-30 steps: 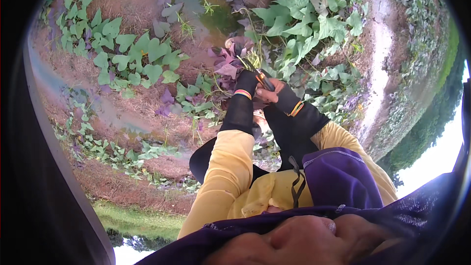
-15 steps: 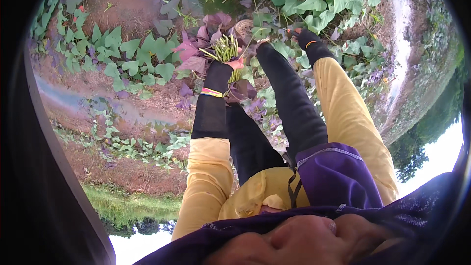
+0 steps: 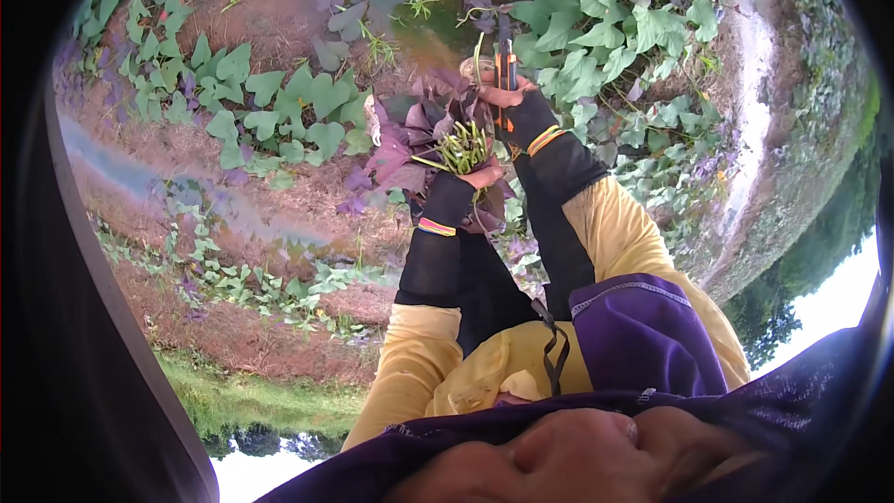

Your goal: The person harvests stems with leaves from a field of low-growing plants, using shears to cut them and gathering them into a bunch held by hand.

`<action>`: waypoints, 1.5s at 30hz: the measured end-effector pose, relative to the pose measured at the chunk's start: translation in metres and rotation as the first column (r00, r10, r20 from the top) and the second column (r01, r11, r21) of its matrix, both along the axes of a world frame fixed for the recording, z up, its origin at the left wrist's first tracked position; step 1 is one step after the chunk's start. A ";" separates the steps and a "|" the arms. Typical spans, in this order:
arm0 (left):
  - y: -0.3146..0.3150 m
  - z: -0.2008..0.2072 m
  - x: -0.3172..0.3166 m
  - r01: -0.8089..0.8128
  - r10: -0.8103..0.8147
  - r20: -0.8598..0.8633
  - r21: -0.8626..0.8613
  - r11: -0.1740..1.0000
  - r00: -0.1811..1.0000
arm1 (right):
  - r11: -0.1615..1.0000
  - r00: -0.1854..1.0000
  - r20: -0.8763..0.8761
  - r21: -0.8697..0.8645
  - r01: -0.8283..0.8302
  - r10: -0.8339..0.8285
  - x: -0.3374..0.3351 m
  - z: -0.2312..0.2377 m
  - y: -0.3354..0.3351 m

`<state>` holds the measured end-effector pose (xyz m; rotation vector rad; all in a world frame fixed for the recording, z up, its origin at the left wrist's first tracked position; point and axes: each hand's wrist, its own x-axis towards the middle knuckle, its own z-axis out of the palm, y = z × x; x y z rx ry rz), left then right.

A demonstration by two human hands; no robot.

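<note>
My left hand is closed around a bunch of leafy vine cuttings. Their green stem ends point up toward me, and purple leaves fan out on the left and far side. Just right of the bunch and a little farther off, my right hand grips orange-and-black pruning shears, tips pointing away from me. A single pale green stem stands up by the right fingers; I cannot tell whether they pinch it. Both wrists wear black sleeves with bright bands.
Green heart-shaped leaves grow thickly at the far right. More vines trail over brown soil on the left. My black-trousered legs stand close below the hands. A pale, bright strip runs along the right.
My right hand has come left and inward from the leaves to beside the bunch, and the shears now show clearly. The left hand with the bunch has shifted right and nearer to me.
</note>
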<state>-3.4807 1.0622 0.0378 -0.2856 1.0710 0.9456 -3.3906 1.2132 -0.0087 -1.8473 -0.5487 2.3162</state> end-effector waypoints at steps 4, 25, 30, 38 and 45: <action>-0.030 -0.021 -0.013 -0.377 0.367 0.092 0.143 0.915 0.926 | 0.875 0.926 0.026 0.318 -0.365 0.377 -0.010 0.001 0.018; 0.014 -0.011 -0.027 -0.480 0.463 0.169 0.074 0.874 0.870 | 0.746 0.738 -0.145 0.246 -0.619 0.659 0.007 0.035 0.016; 0.009 -0.012 -0.020 -0.488 0.462 0.230 0.070 0.870 0.857 | 0.839 0.825 -0.160 0.147 -0.523 0.542 0.000 0.030 0.028; 0.013 0.008 -0.014 -0.602 0.548 0.359 0.051 0.797 0.756 | 0.833 0.827 -0.106 0.128 -0.538 0.551 -0.008 0.016 0.034; 0.014 0.019 -0.012 -0.611 0.559 0.371 0.027 0.791 0.741 | 0.848 0.875 0.046 0.227 -0.479 0.482 -0.018 0.005 0.029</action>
